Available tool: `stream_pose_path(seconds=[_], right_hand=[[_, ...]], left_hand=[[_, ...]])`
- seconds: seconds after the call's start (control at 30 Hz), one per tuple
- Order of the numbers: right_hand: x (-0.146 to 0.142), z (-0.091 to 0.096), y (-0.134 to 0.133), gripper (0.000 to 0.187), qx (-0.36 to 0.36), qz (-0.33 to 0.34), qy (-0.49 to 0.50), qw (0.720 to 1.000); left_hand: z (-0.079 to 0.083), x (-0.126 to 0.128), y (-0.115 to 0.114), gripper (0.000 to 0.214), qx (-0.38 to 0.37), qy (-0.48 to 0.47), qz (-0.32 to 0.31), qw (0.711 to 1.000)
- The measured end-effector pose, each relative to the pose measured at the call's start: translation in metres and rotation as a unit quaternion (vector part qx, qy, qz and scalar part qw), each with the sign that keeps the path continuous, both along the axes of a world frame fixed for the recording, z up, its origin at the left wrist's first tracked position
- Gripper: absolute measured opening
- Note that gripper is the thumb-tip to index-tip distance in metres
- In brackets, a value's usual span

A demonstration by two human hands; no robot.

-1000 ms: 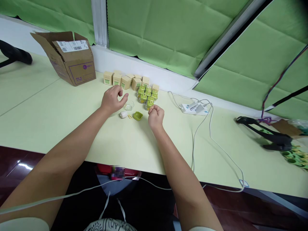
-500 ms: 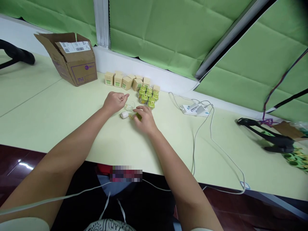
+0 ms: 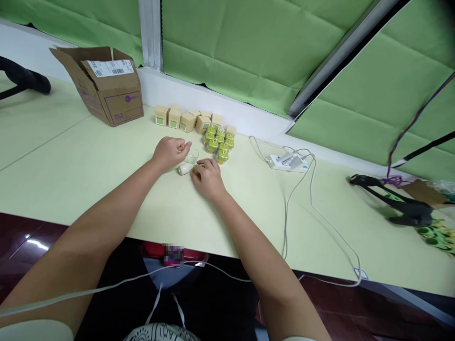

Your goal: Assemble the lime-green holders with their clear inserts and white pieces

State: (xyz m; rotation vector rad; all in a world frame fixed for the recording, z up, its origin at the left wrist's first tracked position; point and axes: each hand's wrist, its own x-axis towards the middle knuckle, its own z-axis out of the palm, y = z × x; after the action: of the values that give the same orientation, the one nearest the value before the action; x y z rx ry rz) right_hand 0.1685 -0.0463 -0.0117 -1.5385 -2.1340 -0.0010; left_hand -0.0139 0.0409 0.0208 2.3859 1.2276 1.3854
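Note:
My left hand (image 3: 169, 150) rests on the pale table (image 3: 88, 161), fingers curled in a loose pinch beside a small clear plastic piece (image 3: 192, 156); what the pinch holds is too small to make out. My right hand (image 3: 208, 177) lies over a small green cap (image 3: 197, 168), fingers bent down around it. A small white capsule-shaped piece (image 3: 184, 169) sits between the two hands. Just behind them stands a cluster of several small green-topped clear containers (image 3: 219, 141), with a row of small tan boxes (image 3: 185, 119) behind that along the wall.
An open cardboard box (image 3: 106, 85) sits at the back left. A white power strip (image 3: 286, 161) with cables trailing to the table's front edge lies to the right. A black clamp-like tool (image 3: 394, 201) and green items (image 3: 435, 234) are at far right.
My right hand moved left from the cluster of green containers to the green cap and came down over it. My left hand stayed nearly still.

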Motion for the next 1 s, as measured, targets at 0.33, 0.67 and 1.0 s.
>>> stream_pose_path(seconds=[0.33, 0.67, 1.0], right_hand=[[-0.001, 0.004, -0.003, 0.012, 0.006, 0.017, 0.064, 0.998], [0.025, 0.014, 0.007, 0.023, 0.114, -0.077, 0.301, 0.944], [0.034, 0.02, 0.012, 0.017, 0.023, -0.124, 0.453, 0.883]], left_hand=[[0.001, -0.001, -0.001, 0.048, -0.006, 0.004, 0.0, 1.0], [0.003, -0.001, -0.004, 0.048, -0.02, 0.002, 0.006, 1.0], [0.005, 0.0, -0.004, 0.029, 0.006, -0.002, -0.002, 1.0]])
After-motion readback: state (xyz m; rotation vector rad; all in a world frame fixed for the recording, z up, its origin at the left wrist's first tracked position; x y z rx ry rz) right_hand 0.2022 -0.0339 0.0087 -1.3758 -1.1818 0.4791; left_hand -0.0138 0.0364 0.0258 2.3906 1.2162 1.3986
